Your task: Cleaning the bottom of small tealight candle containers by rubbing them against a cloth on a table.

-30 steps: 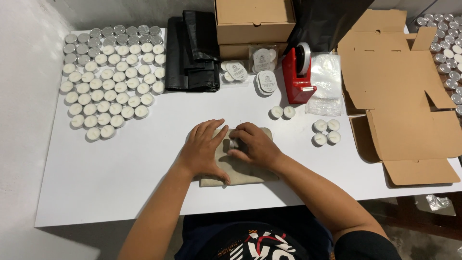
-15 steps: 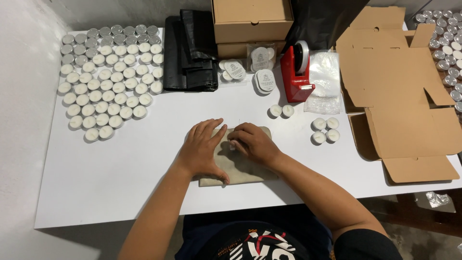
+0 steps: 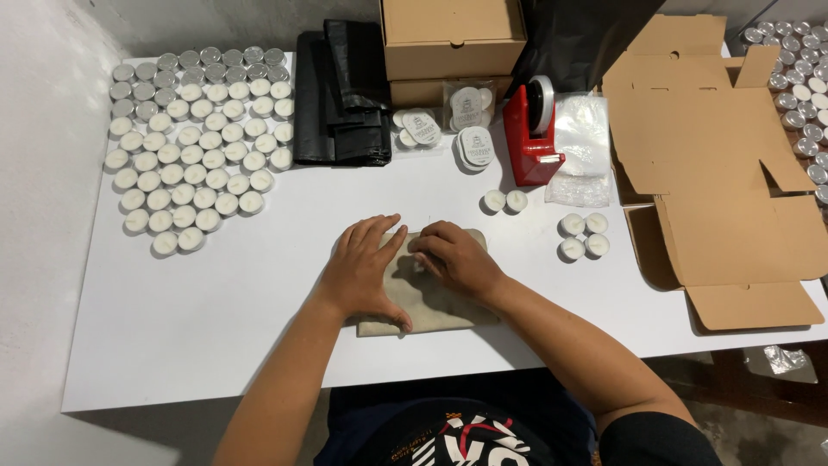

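Left hand (image 3: 366,272) lies flat, fingers spread, palm pressing down on beige cloth pouch (image 3: 431,302). Right hand (image 3: 453,256) loosely curled, fingertips down on pouch's upper part, just beside left fingers. Neither hand grips anything. Pouch mostly covered by both hands; its contents can't be made out. Pouch lies under the palms on white table (image 3: 216,311), its lower edge showing toward the wrists.
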